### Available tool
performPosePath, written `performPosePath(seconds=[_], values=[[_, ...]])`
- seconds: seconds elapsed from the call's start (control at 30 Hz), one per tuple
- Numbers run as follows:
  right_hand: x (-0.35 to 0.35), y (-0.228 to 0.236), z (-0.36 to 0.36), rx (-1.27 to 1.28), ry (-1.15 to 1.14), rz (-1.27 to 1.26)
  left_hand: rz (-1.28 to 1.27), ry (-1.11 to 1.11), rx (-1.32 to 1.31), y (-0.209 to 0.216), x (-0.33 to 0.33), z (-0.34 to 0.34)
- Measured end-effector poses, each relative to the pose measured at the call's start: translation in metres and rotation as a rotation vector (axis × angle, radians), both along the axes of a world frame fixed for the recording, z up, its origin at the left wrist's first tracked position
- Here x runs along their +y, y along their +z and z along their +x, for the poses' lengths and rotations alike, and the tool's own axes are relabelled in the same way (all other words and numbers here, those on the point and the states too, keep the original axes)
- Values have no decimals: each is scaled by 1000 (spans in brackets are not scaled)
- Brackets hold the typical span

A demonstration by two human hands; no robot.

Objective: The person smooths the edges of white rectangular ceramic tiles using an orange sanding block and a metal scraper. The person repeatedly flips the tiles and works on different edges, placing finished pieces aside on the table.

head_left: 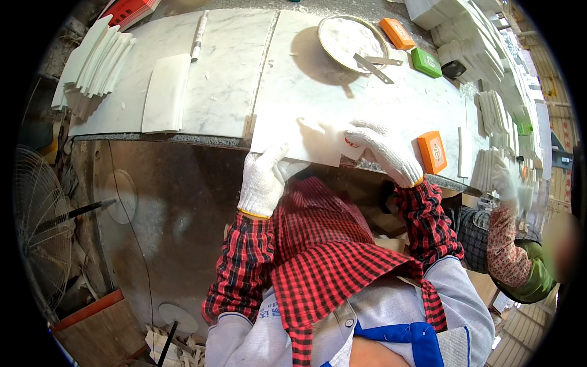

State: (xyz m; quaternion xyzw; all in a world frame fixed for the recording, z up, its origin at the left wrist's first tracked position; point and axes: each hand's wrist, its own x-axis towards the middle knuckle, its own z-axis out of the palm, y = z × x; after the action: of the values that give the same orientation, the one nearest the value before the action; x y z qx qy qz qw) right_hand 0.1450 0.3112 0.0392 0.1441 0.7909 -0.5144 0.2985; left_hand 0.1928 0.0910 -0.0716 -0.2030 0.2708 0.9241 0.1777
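Observation:
A thin white slab point(292, 136) lies flat at the table's front edge, one corner jutting past it. My left hand point(264, 178), in a white knit glove, grips its near left corner between thumb and fingers. My gloved right hand point(384, 150) is closed at the slab's right side, its fingers bent down. A small white thing with a red mark point(353, 141) shows under those fingers; its kind is unclear. Right of this hand stands an orange block with a printed label point(432, 152), close to the edge.
A round bowl point(326, 51) of white powder or paste holds two flat metal blades point(374, 68). Beside it lie another orange block point(397, 33) and a green block point(426, 62). White slabs point(166, 92) and stacks point(98, 58) sit left. A fan point(46, 226) stands lower left; a co-worker point(510, 244) works right.

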Motion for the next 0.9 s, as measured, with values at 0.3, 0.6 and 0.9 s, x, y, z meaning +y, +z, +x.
performPosePath(seconds=[0.3, 0.6, 0.9], values=[[-2, 3, 0, -10, -22, -14, 16, 3, 7, -4, -1, 0], [0, 1, 1, -37, -81, -42, 23, -11, 14, -4, -2, 0], [-4, 4, -1, -48, -46, -78, 17, -17, 23, -3, -3, 0]])
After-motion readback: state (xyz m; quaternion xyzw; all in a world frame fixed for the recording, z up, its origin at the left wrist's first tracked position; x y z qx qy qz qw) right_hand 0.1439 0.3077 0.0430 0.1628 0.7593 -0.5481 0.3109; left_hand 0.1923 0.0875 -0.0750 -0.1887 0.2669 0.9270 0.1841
